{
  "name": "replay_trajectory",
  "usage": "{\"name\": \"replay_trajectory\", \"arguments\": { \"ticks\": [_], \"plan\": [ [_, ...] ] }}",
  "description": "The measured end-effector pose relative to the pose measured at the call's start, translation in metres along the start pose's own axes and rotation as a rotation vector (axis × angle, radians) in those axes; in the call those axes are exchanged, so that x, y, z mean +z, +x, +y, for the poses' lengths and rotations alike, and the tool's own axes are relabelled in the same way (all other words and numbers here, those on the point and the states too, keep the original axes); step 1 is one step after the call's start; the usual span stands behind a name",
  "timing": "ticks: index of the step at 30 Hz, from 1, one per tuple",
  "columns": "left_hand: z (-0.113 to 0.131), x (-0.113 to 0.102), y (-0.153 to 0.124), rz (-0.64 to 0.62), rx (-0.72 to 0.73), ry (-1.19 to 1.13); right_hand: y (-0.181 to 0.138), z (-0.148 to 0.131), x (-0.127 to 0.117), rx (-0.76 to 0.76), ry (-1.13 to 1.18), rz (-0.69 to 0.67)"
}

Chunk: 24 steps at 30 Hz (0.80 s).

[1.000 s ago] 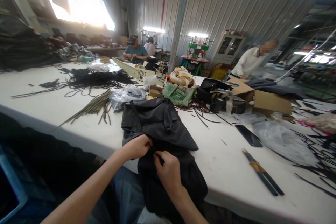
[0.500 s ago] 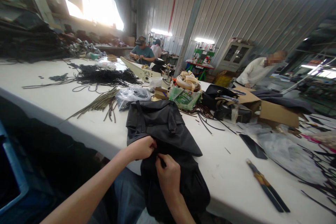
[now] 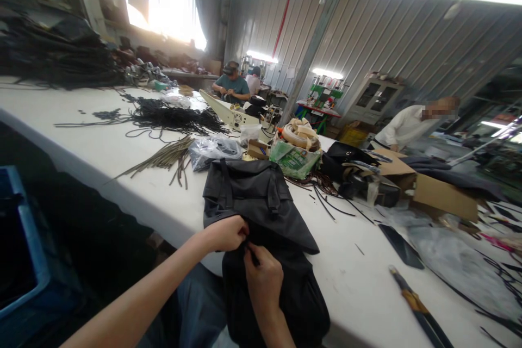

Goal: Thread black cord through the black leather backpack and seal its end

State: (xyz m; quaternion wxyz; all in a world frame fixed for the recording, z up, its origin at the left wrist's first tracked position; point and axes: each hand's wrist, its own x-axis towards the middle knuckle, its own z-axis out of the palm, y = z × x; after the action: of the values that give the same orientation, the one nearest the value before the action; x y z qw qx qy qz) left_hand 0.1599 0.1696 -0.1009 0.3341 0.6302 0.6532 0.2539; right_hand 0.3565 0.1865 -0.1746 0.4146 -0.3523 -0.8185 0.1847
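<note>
A black backpack (image 3: 253, 182) lies at the table's front edge, its flap spread up the table and its lower body hanging toward my lap. My left hand (image 3: 231, 232) is closed at the opening under the flap, fingertips pinching something dark. Just below and to the right, my right hand (image 3: 264, 272) is also closed, thumb and fingers pinched near the same spot. A small dark piece shows between the two hands, perhaps a cord or strap end; black on black, its kind is unclear.
On the white table (image 3: 342, 283) lie long-handled cutters (image 3: 418, 304), a dark phone-like slab (image 3: 402, 244), and clear plastic bags (image 3: 460, 266). Behind the backpack are a green tub of tape rolls (image 3: 296, 157) and black cords (image 3: 175, 114). A blue crate (image 3: 30, 239) stands lower left. Several people work farther back.
The view has shifted, so the scene sits slightly lower and to the right. Both hands stay at the same place on the backpack, with fingers moved only slightly.
</note>
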Motion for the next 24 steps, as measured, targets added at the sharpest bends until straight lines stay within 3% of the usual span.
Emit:
{"name": "replay_trajectory", "arguments": {
  "ticks": [4, 10, 16, 19, 24],
  "plan": [
    [-0.009, 0.003, -0.001, 0.030, -0.053, -0.115, 0.001, -0.004, -0.003, 0.051, -0.013, -0.040],
    [-0.021, 0.031, 0.006, 0.182, -0.247, -0.283, 0.005, -0.013, -0.008, 0.103, 0.031, -0.096],
    [-0.016, 0.045, 0.004, 0.263, -0.249, -0.324, 0.004, -0.019, -0.032, 0.078, 0.063, -0.168],
    [-0.010, 0.048, 0.006, 0.301, -0.212, -0.292, 0.006, 0.000, -0.064, 0.097, 0.033, -0.124],
    [0.012, 0.053, 0.018, 0.300, -0.085, -0.173, 0.019, 0.056, -0.110, 0.198, -0.131, -0.020]
  ]
}}
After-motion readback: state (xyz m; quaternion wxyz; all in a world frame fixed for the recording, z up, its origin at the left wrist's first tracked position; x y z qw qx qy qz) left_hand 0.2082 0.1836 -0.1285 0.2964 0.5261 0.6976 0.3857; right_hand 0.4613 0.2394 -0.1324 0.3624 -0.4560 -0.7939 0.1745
